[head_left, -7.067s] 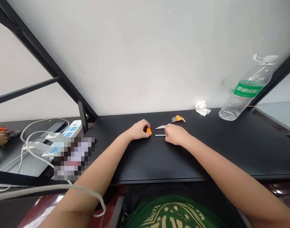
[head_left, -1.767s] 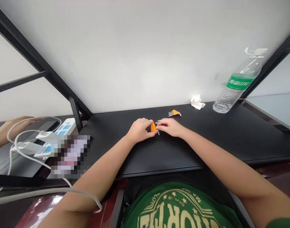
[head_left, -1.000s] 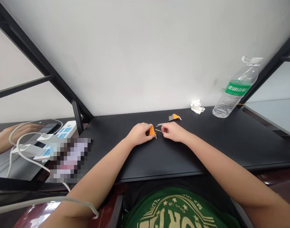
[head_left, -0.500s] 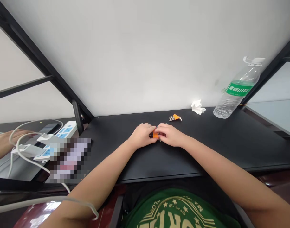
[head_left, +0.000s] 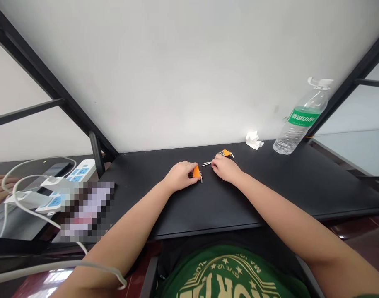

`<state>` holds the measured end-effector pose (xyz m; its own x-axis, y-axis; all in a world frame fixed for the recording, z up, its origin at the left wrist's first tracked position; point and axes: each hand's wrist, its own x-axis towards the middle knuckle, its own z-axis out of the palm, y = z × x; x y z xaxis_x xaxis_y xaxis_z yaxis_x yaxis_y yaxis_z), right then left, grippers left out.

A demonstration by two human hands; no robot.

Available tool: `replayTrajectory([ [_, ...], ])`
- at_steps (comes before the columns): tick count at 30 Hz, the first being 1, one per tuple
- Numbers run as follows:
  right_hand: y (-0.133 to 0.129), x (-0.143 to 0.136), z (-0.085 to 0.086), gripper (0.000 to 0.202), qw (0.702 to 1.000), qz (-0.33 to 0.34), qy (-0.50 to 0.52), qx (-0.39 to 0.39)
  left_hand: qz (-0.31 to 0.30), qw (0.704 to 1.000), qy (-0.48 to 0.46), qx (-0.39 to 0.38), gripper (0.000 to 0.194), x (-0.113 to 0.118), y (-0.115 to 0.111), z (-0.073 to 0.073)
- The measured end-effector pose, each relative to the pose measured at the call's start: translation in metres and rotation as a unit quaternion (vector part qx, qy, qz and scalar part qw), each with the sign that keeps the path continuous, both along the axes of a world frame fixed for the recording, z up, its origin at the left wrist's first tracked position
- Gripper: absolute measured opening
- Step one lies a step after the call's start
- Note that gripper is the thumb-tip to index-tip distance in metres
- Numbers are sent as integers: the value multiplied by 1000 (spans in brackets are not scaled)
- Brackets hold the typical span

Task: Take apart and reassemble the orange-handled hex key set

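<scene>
Gripping hand (left): the left hand (head_left: 180,176) rests on the black desk top (head_left: 270,186), fingers curled close around a small orange plastic hex-key holder (head_left: 196,171); short ends of metal keys stick out just below it.
Right hand: the right hand (head_left: 224,169) lies just right of the holder, fingers bent and nearly closed, tips touching the loose silvery metal hex keys (head_left: 206,164); whether it truly pinches one cannot be told.
Holder look: wedge-shaped, bright orange, partly hidden by the left fingers, near the middle of the desk.
Loose keys: thin, straight, lying flat between the two hands, a little behind the holder.
Second set: another orange holder filled with hex keys (head_left: 225,153) lies just behind the right hand.
Bottle: a clear plastic water bottle with green label (head_left: 296,122) stands at the far right, white cap on; contents look low.
Tissue: a crumpled white tissue (head_left: 254,140) lies near the bottle.
</scene>
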<state>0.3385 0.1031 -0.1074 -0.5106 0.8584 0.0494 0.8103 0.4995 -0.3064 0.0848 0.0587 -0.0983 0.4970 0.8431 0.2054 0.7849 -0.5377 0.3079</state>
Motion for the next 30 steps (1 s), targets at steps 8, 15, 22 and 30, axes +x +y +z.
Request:
replayTrajectory([
  [8,-6,-4,9,26,999,18,-47,8,-5,999,-21,-24,25,2,0,-2],
  [15,-15,-4,32,7,986,-53,-85,-132,-5,999,-33,-31,26,1,0,-4],
  [22,-16,2,23,15,989,45,103,-92,-9,998,-52,-28,26,2,0,-7],
  [30,-16,-4,9,17,977,120,170,-35,-22,998,-50,-29,22,4,-1,-4],
])
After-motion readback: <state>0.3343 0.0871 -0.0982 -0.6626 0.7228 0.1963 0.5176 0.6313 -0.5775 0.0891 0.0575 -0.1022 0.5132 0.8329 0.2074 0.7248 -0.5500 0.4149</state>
